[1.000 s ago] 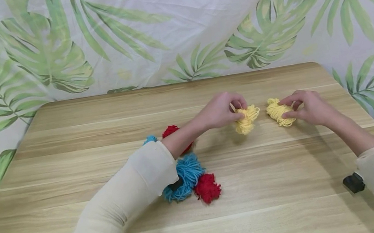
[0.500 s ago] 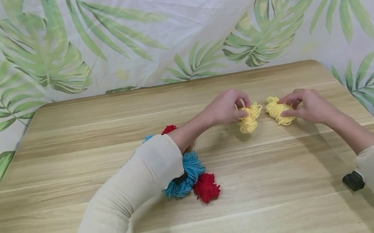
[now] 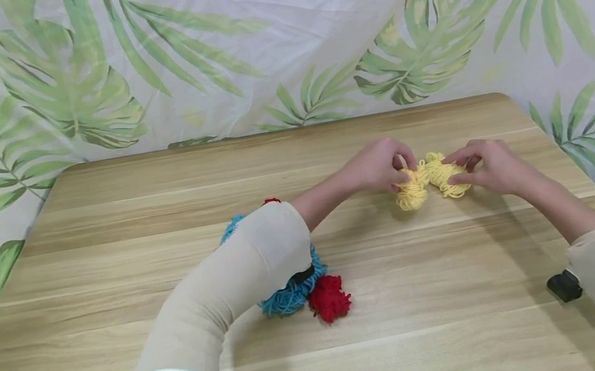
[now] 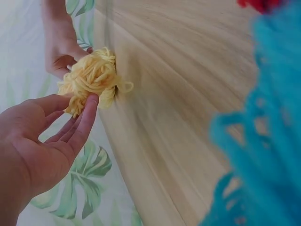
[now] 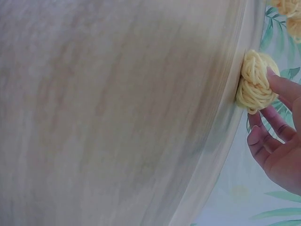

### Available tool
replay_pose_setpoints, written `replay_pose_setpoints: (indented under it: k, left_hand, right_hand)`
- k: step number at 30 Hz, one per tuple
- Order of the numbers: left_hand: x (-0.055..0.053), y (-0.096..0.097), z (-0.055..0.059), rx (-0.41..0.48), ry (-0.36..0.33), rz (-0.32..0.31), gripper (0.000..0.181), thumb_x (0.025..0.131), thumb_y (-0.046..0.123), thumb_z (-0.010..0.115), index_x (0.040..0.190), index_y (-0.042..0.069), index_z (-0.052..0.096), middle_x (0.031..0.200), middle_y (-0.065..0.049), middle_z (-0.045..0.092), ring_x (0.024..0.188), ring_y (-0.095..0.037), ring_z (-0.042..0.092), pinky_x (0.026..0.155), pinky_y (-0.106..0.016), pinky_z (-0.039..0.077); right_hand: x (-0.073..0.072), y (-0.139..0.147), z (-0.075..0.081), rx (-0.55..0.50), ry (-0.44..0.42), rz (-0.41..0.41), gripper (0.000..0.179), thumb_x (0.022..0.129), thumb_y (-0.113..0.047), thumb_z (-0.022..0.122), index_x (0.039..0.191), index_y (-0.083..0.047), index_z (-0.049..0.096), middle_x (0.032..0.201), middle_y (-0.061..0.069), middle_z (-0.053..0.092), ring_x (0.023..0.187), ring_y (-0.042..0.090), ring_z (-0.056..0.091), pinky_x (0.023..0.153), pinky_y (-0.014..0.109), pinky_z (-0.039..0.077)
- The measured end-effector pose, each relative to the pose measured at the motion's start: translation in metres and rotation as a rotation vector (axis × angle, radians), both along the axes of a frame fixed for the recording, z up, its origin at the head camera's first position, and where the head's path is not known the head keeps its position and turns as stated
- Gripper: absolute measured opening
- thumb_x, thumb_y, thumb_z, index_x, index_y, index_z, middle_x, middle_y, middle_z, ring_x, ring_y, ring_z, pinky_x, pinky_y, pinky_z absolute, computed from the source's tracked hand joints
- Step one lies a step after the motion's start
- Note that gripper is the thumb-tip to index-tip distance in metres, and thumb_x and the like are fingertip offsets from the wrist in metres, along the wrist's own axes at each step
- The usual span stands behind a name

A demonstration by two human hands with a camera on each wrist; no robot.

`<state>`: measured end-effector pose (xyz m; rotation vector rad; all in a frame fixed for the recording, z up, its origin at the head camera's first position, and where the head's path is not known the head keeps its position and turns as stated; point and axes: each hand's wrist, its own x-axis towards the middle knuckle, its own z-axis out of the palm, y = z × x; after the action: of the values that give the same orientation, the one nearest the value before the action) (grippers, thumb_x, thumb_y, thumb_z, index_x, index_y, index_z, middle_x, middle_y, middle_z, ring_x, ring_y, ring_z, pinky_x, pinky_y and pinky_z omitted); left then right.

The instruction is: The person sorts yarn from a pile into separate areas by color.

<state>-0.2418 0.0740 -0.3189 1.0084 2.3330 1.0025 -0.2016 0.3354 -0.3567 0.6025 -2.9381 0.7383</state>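
Note:
Two small bundles of yellow yarn are side by side toward the back right of the table. My left hand (image 3: 383, 164) pinches the left yellow yarn bundle (image 3: 412, 191) between thumb and fingers; the left wrist view shows its looped strands (image 4: 91, 75) at the fingertips. With thumb and fingers, my right hand (image 3: 492, 166) holds the right yellow yarn bundle (image 3: 443, 175), which rests on the table. The right wrist view shows that bundle (image 5: 256, 82) between thumb and fingers. In the head view the two bundles appear to touch.
Under my left forearm lies blue yarn (image 3: 284, 300), partly hidden, with a red yarn bundle (image 3: 329, 298) against it. More blue yarn (image 3: 230, 228) and a bit of red yarn (image 3: 272, 201) show behind the sleeve. The wooden table (image 3: 419, 349) meets a leaf-print cloth (image 3: 273, 38) at the back.
My left hand has moved right with its yellow yarn bundle, closing the gap to the other one. My right hand has stayed nearly still. The left sleeve now covers more red yarn.

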Motion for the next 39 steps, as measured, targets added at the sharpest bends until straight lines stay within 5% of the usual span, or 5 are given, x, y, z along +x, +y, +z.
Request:
replay_pose_setpoints:
  k: [13, 19, 28, 35, 39]
  left_hand:
    - [-0.002, 0.018, -0.012, -0.027, 0.002, 0.043, 0.012, 0.096, -0.009, 0.065, 0.104, -0.004, 0.072, 0.112, -0.015, 0.065, 0.068, -0.018, 0.068, 0.065, -0.022, 0.059]
    - [-0.005, 0.026, -0.019, -0.056, 0.045, 0.085, 0.015, 0.096, -0.008, 0.063, 0.107, -0.004, 0.073, 0.107, -0.012, 0.065, 0.067, -0.012, 0.066, 0.061, -0.017, 0.057]
    - [-0.006, 0.036, -0.025, -0.063, 0.02, 0.126, 0.014, 0.1, -0.004, 0.063, 0.111, -0.004, 0.071, 0.09, -0.01, 0.065, 0.06, -0.01, 0.067, 0.06, -0.018, 0.057]
    - [-0.007, 0.041, -0.027, -0.13, 0.073, 0.129, 0.019, 0.1, -0.003, 0.06, 0.116, -0.003, 0.07, 0.127, -0.017, 0.067, 0.061, -0.009, 0.067, 0.057, -0.015, 0.055]
    - [-0.007, 0.04, -0.027, -0.17, 0.127, 0.122, 0.019, 0.1, -0.001, 0.06, 0.115, -0.002, 0.071, 0.132, -0.015, 0.065, 0.061, -0.007, 0.063, 0.056, -0.014, 0.053]
  right_hand:
    - [-0.001, 0.0, 0.001, 0.008, -0.006, 0.008, 0.033, 0.085, -0.008, 0.086, 0.113, 0.005, 0.076, 0.093, 0.018, 0.071, 0.08, 0.031, 0.071, 0.066, 0.029, 0.054]
    - [-0.002, 0.0, 0.002, 0.018, -0.015, 0.008, 0.033, 0.084, -0.008, 0.086, 0.113, 0.005, 0.076, 0.093, 0.018, 0.072, 0.08, 0.031, 0.071, 0.066, 0.029, 0.054]
    - [-0.001, 0.0, 0.003, 0.022, -0.04, 0.0, 0.034, 0.086, -0.009, 0.085, 0.114, 0.006, 0.075, 0.096, 0.02, 0.072, 0.082, 0.032, 0.071, 0.068, 0.031, 0.055]
    - [-0.001, 0.0, 0.003, 0.017, -0.052, -0.003, 0.034, 0.086, -0.009, 0.085, 0.115, 0.007, 0.075, 0.095, 0.02, 0.072, 0.081, 0.03, 0.071, 0.067, 0.027, 0.054]
    - [-0.001, -0.001, 0.004, 0.017, -0.05, -0.009, 0.035, 0.086, -0.009, 0.085, 0.115, 0.007, 0.075, 0.094, 0.019, 0.072, 0.081, 0.03, 0.071, 0.066, 0.027, 0.054]
